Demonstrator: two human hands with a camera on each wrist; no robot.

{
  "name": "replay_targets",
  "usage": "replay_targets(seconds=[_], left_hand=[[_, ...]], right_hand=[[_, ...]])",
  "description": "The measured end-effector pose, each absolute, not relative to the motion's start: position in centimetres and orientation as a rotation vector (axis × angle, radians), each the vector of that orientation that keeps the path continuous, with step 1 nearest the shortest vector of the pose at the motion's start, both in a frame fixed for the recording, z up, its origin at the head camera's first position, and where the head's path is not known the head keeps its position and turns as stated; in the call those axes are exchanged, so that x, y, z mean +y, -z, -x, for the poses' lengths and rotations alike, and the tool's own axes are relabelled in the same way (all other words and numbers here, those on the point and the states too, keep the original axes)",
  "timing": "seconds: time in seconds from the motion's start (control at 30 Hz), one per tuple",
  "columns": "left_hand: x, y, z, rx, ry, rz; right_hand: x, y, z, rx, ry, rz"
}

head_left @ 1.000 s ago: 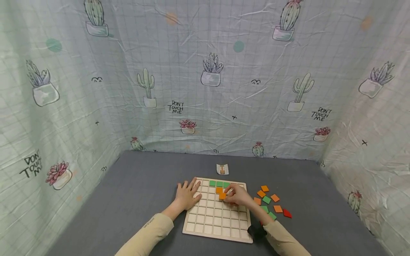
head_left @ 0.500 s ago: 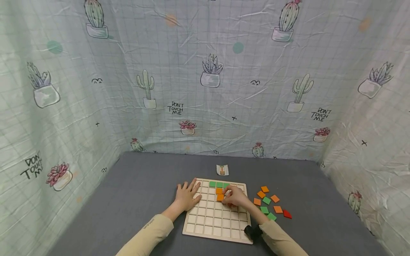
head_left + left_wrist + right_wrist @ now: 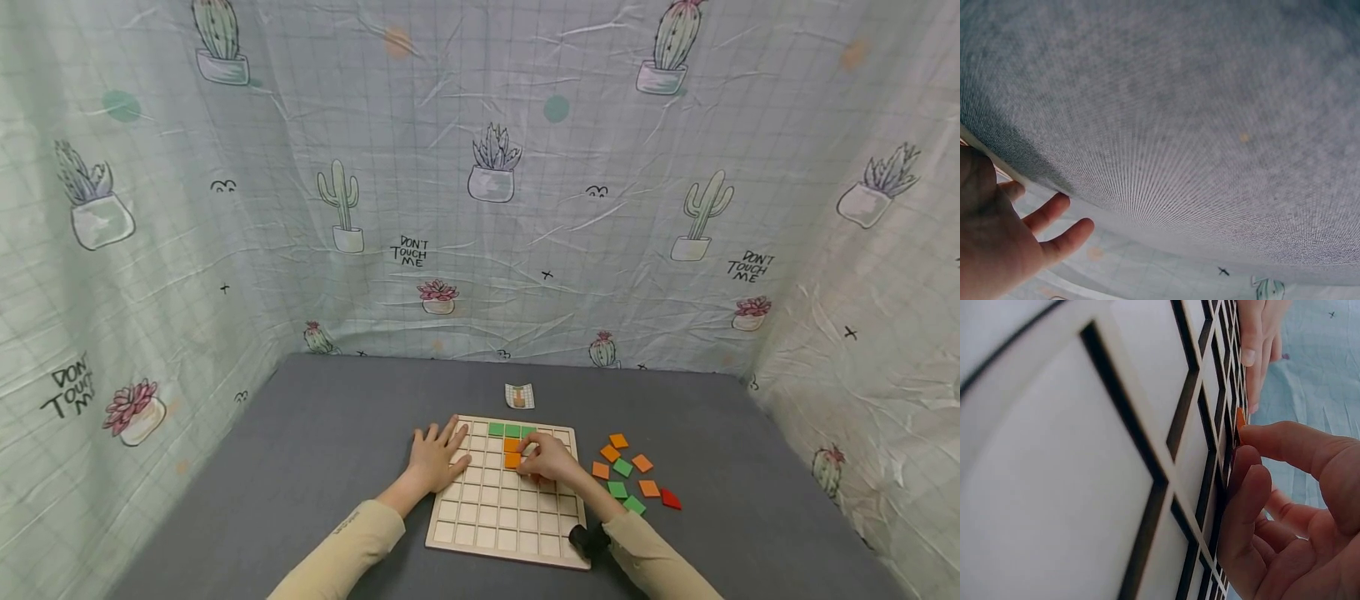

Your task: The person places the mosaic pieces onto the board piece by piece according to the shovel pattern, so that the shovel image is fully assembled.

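Observation:
A pale wooden grid board (image 3: pixel 487 517) lies on the dark grey table. My left hand (image 3: pixel 432 460) rests with spread fingers on its left edge; the left wrist view shows only part of that hand (image 3: pixel 1004 231) beside the board's rim. Several green tiles (image 3: pixel 496 429) sit in the far row of cells. Below them is an orange tile (image 3: pixel 512 445), and under that a second orange tile (image 3: pixel 512 461). My right hand (image 3: pixel 551 458) pinches this lower tile at its right side with thumb and index finger. In the right wrist view, an orange edge shows at the index fingertip (image 3: pixel 1254 434).
Loose orange tiles (image 3: pixel 648 488), green tiles (image 3: pixel 622 467) and a red rounded piece (image 3: pixel 671 499) lie right of the board. A small printed card (image 3: pixel 519 396) lies behind it. Patterned fabric walls (image 3: pixel 495 275) enclose the table's back and sides.
My right hand has moved the lower orange tile slightly left and down, so it now lines up under the other orange tile. My left hand has stayed in place.

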State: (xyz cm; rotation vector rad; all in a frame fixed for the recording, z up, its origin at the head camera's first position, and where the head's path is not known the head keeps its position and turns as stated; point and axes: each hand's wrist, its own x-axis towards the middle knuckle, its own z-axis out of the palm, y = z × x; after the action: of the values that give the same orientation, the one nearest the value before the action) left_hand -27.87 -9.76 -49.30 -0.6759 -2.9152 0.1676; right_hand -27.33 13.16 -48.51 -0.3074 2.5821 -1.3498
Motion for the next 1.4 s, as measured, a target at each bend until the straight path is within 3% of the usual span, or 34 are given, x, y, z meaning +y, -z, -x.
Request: replay_targets(seconds=[1.4], left_hand=[[-9.76, 49.54, 28.10, -2.892, -0.167, 0.673]], right_hand=[[13.18, 48.74, 27.96, 2.602, 1.301, 0.306]])
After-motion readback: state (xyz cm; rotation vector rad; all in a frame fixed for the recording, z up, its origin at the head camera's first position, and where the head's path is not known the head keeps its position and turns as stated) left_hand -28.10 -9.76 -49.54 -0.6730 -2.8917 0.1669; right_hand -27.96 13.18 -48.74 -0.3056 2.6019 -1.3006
